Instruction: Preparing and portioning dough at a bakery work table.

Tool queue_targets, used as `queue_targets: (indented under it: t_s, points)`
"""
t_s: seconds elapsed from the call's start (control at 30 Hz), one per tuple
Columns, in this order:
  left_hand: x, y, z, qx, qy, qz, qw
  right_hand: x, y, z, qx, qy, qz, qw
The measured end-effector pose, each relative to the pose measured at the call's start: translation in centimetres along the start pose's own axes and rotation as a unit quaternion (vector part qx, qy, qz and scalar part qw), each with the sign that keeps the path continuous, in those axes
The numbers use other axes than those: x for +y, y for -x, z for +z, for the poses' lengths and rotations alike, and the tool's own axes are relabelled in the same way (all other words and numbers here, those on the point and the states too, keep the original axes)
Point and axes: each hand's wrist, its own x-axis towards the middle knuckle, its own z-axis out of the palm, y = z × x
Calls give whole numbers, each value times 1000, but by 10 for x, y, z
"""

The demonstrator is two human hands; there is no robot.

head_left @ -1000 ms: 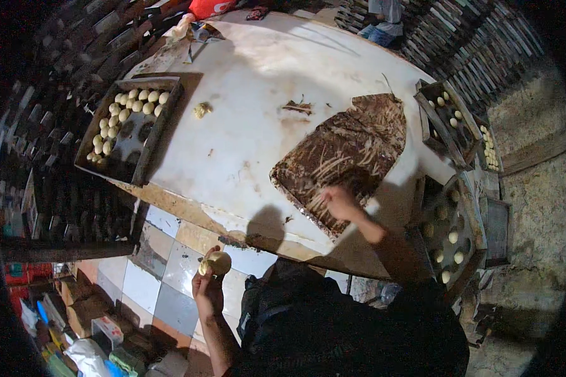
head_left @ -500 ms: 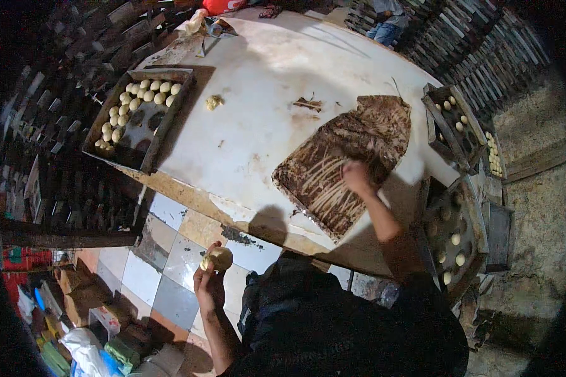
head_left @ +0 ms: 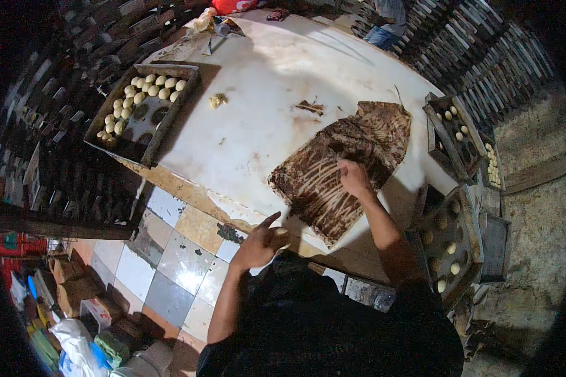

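My left hand [head_left: 258,244] sits low at the near edge of the counter [head_left: 264,107], fingers curled around a pale dough ball [head_left: 282,234], index finger pointing up toward the rim. That edge runs diagonally here, chipped and brown along its lip, with tiled floor [head_left: 170,251] open just beyond it on my left. My right hand [head_left: 353,177] is out ahead, forearm stretched straight from the elbow, palm down with fingers pressed onto the dark smeared patch [head_left: 343,169] on the counter; I cannot tell whether those fingers grip anything. The patch reaches almost to the near edge below my wrist. Plenty of bare white counter spreads left of the patch, broken only by a small dough scrap [head_left: 217,100] and a few dark crumbs [head_left: 310,107]. At the far left edge sits a dark tray [head_left: 151,135] with rows of dough balls [head_left: 141,94]. Just right of my arm, more trays [head_left: 453,122] of dough crowd the counter's right side.
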Motion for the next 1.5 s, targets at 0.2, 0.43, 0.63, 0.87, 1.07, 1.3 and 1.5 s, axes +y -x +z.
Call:
queue_targets:
  t_s: [0.2,0.43,0.63,0.87,1.07,1.3,1.5]
  points:
    - [-90,-59,13,-98,-235,17,967,-7,10,23,-146,-63,-88,983]
    - [-65,-73,24,-134,-337,51,931,-42,33,23,-62,25,-145,987]
    - [-43,-83,26,-166,-320,-45,932,-38,29,66,-136,14,-51,989]
    - [-85,-76,32,-123,-336,31,933,-91,19,23,-322,-102,72,939]
    - [-28,-64,17,-120,-282,70,949,-38,38,-23,-304,-524,249,755]
    - [21,-73,47,204,490,-121,839,-33,97,-34,-28,-265,-165,950]
    - [32,-89,67,112,594,-168,779,27,122,27,212,24,-333,918]
